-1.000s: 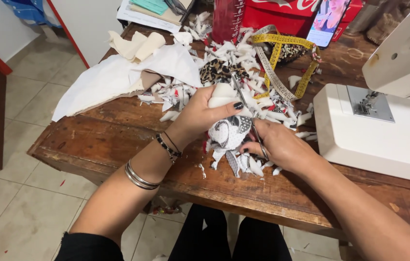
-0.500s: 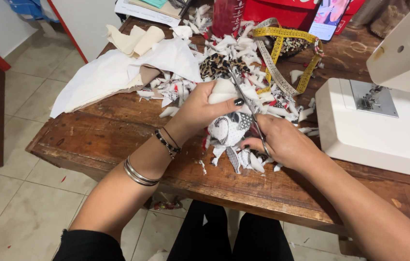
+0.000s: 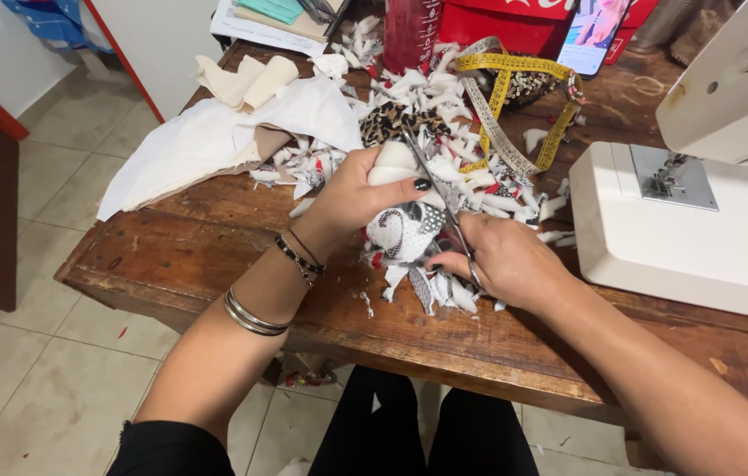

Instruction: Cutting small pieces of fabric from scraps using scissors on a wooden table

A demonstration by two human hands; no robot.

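Note:
My left hand (image 3: 358,196) grips a small piece of white and patterned fabric (image 3: 405,225) above the wooden table (image 3: 215,238). My right hand (image 3: 506,260) holds a pair of scissors (image 3: 440,198) whose blades point up and away along the fabric's right edge. Below and behind both hands lies a heap of cut fabric scraps (image 3: 453,123), white, black and red. My left wrist wears bracelets.
A white sewing machine (image 3: 700,211) stands at the right. A yellow measuring tape (image 3: 515,97) lies over the scraps. White cloth (image 3: 207,145) hangs off the table's left side. A phone (image 3: 599,31), a red box (image 3: 515,22) and papers sit at the back.
The scissors' blades have swung up along the fabric piece, and my left hand has turned the piece slightly. Both hands stay in the same spot over the scraps.

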